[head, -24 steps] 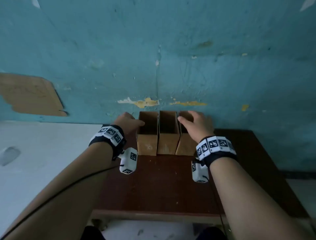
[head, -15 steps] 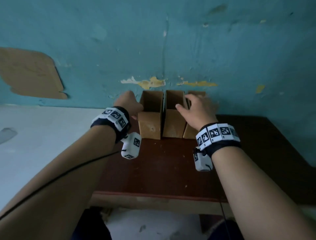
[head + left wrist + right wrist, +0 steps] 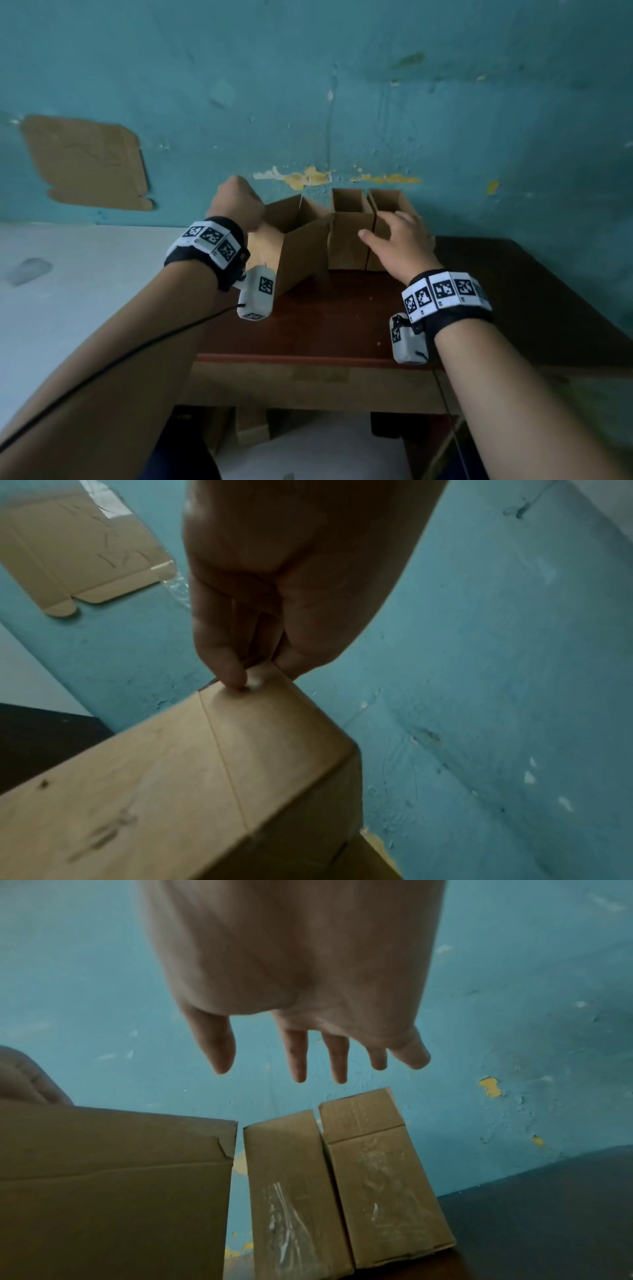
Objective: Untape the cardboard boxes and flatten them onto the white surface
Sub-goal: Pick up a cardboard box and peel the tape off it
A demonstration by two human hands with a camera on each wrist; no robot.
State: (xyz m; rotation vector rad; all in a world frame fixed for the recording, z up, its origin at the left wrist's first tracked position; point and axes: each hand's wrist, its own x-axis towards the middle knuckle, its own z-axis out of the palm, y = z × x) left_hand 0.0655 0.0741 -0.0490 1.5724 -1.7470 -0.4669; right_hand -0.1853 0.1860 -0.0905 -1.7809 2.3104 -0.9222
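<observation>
Three open-topped cardboard boxes stand at the back of the dark wooden table, against the teal wall; the interiors visible from the head view show only bare cardboard walls, with no contents seen. The left box is raised and tilted, turned out of line with the others, its lower edge off the table top. The middle box and the right box stand upright, just beside each other, on the table. From the right wrist view both carry clear, wrinkled tape down their front faces. The cardboard is plain brown with creased fold lines; the left box has a small tear at its upper corner. The left hand grips the top corner of the left box, the thumb and fingers pinching the wall edge. The right hand is spread with fingers straight and relaxed, holding nothing, over the right box; contact cannot be determined. A flattened cardboard piece lies against the wall above the white surface, left of the table. Compared with 0.5 s ago, the left box has come up from the table and rotated away from the row, and the right hand has opened wider.
</observation>
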